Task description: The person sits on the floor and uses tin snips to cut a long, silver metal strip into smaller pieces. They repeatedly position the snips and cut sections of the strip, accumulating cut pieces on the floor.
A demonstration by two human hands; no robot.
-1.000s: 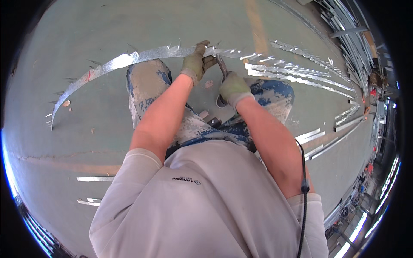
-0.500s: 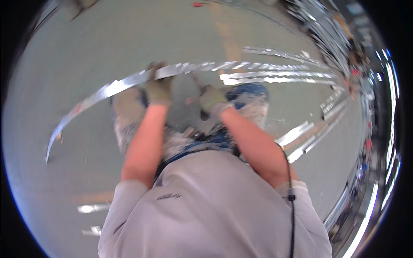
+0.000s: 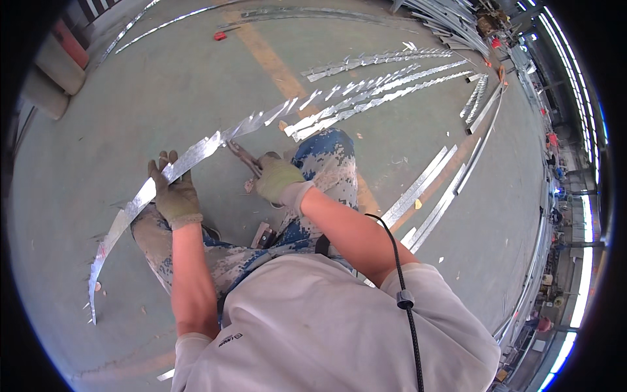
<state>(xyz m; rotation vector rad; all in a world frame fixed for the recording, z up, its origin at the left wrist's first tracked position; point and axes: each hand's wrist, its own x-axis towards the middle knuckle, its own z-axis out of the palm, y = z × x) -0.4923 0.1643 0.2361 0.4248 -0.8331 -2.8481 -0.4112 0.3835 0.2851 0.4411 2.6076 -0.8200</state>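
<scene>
A long, shiny sheet-metal strip [image 3: 135,208] runs in front of me from the lower left towards the far right, with bent tabs along its farther part. My gloved left hand [image 3: 176,196] grips this strip from below, fingertips showing past its far edge. In my gloved right hand [image 3: 277,179] is a pair of pliers [image 3: 243,157], its jaws at the strip's near edge, right of my left hand. Whether the jaws bite the metal is too small to tell. The strip passes above my left knee.
Several more tabbed metal strips [image 3: 379,98] lie on the floor ahead to the right. Plain metal pieces [image 3: 418,189] rest at my right. A red object [image 3: 219,36] sits far ahead, cylinders [image 3: 60,68] stand at far left, and metal profiles [image 3: 444,26] are piled at far right.
My view has turned, and the blur has gone. My hands are farther apart along the strip, and the pliers in my right hand now reach its near edge.
</scene>
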